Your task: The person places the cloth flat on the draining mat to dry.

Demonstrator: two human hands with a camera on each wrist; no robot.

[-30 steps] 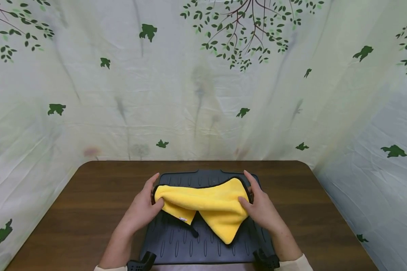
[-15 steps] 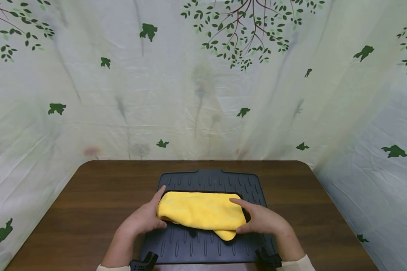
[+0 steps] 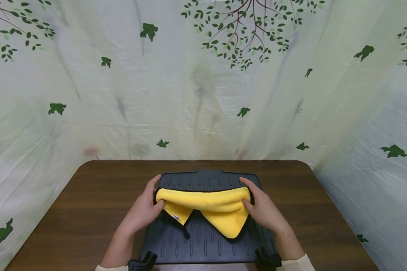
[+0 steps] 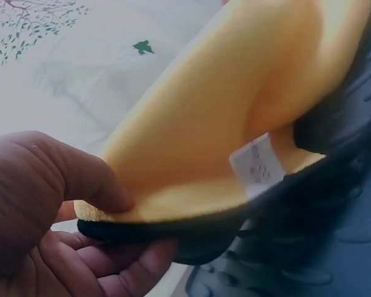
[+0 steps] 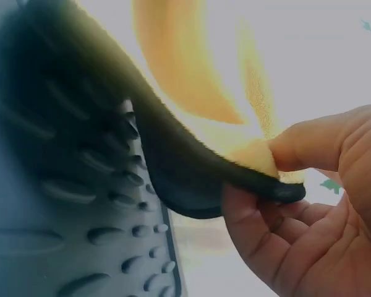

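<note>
A yellow towel [image 3: 207, 201] with dark edging hangs stretched between both hands above a dark ridged mat [image 3: 203, 248]. My left hand [image 3: 144, 207] pinches its left end, thumb on the yellow face and fingers underneath, as the left wrist view shows. A white label [image 4: 258, 166] sits near that end, and a dark loop dangles from the lower left corner. At the opposite end my right hand [image 3: 264, 207] pinches the towel between thumb and fingers; the right wrist view shows the dark underside [image 5: 179, 179] there. The towel's lower right corner droops over the mat.
The ridged mat lies on a brown wooden table [image 3: 98, 210] with rounded far corners. Behind the table hangs a pale curtain [image 3: 190, 94] printed with leaves and branches. Black wrist mounts [image 3: 142, 261] sit on both forearms.
Half a second ago the towel lay lower, folded over in a flat strip with the hands at its ends. Now it is lifted and spread, its lower corners hanging down.
</note>
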